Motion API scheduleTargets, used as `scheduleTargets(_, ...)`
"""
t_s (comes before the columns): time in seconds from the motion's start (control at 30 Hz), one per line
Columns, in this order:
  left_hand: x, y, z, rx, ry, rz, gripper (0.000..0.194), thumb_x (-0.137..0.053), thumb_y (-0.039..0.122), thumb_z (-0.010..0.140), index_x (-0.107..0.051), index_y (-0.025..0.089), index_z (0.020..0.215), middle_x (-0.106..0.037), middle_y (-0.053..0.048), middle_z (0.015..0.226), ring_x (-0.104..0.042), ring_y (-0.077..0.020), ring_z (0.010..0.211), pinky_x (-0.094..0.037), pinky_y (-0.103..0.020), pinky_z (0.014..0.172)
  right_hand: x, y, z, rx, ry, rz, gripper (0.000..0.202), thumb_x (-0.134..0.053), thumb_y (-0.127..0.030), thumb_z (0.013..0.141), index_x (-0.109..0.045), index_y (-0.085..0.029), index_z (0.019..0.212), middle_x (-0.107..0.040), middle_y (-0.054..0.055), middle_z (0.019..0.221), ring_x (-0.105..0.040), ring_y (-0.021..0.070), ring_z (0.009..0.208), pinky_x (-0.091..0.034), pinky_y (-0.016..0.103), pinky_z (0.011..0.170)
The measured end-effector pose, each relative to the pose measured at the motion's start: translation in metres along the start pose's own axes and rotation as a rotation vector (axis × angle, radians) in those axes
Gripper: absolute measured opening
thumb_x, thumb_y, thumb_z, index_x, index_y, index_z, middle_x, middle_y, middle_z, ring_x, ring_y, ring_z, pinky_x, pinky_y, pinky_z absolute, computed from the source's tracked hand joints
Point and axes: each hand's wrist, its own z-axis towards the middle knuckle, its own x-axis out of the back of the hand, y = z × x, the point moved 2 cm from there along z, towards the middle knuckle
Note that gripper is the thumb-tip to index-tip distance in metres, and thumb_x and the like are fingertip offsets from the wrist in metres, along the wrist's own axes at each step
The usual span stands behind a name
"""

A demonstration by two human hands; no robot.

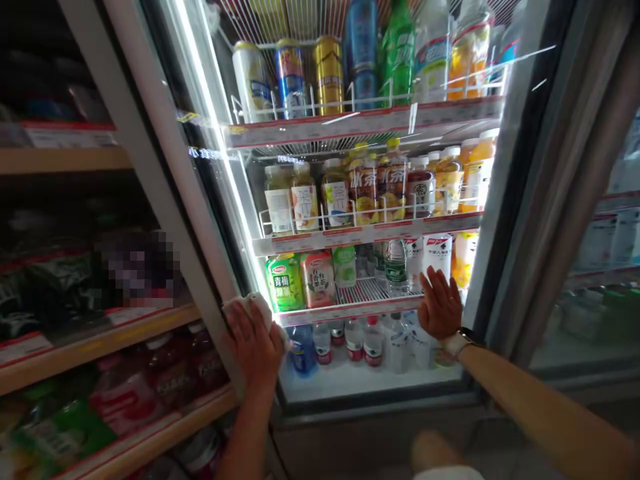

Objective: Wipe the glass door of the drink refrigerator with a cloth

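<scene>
My left hand (pixel 255 340) presses a white cloth (pixel 259 308) against the lower left side of the lit fridge's glass door (pixel 370 297), by the frame. Its fingers lie over the cloth, which sticks out above and beside them. At the lower right of the door, my right hand (pixel 440 305) is open, palm towards the glass and fingers a little apart, holding nothing. A watch (pixel 463 340) is on that wrist. Behind the glass near my right hand stand a white container (pixel 437 252) and a clear water bottle (pixel 397 263).
Shelves inside the fridge hold cans (pixel 329 77), tea bottles (pixel 393 177) and small water bottles (pixel 373 343). On the left, a wooden shelf unit (pixel 100 343) with packaged drinks stands close to the door. A second glass door (pixel 595 293) is at the right. My knee (pixel 433 453) shows below.
</scene>
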Motion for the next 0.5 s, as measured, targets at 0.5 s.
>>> scheduleTargets(0.5, -0.018, 0.064, 0.032, 0.024, 0.272, -0.266, 0.066, -0.041, 0.027, 0.098, -0.012, 0.017, 0.156, -0.008, -0.015, 0.164, -0.009, -0.0328, 0.151, -0.016, -0.056, 0.122, -0.003, -0.004, 0.004, -0.003, -0.013, -0.025, 0.070, -0.039, -0.018, 0.089, -0.020, -0.017, 0.156, -0.034, 0.011, 0.158, -0.031, 0.0264, 0.146, -0.027, 0.048, 0.119)
